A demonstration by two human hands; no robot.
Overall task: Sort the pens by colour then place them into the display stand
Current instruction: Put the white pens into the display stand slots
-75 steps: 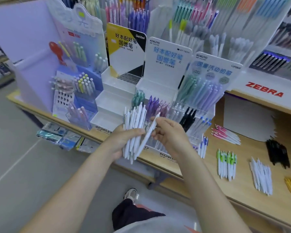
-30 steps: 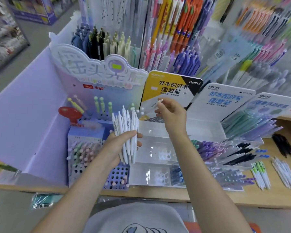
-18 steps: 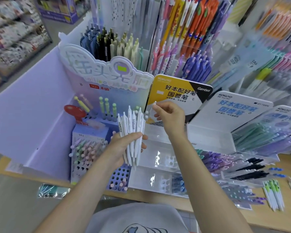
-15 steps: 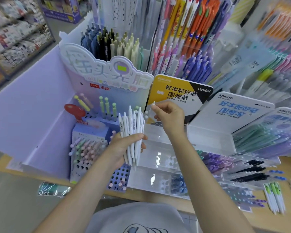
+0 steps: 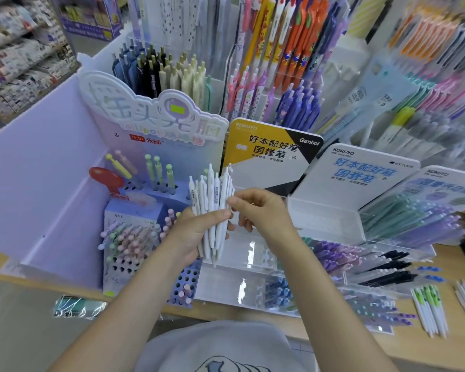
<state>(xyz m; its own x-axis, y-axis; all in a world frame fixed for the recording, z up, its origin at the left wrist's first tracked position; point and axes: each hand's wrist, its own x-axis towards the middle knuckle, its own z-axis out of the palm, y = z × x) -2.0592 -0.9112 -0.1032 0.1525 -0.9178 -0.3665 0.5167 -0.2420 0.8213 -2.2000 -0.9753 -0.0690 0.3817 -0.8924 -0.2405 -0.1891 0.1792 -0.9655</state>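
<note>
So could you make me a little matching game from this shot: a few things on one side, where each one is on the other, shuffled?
Things:
1. bundle of white pens
2. black pens
3. green-and-white pens
4. yellow Gambol sign

Places:
A. lying loose on the wooden shelf, at the right
B. gripped in the left hand
C. upright behind the right hand
D. in a clear tray of the display stand

Pairs: 1-B, 2-D, 3-A, 4-C
</note>
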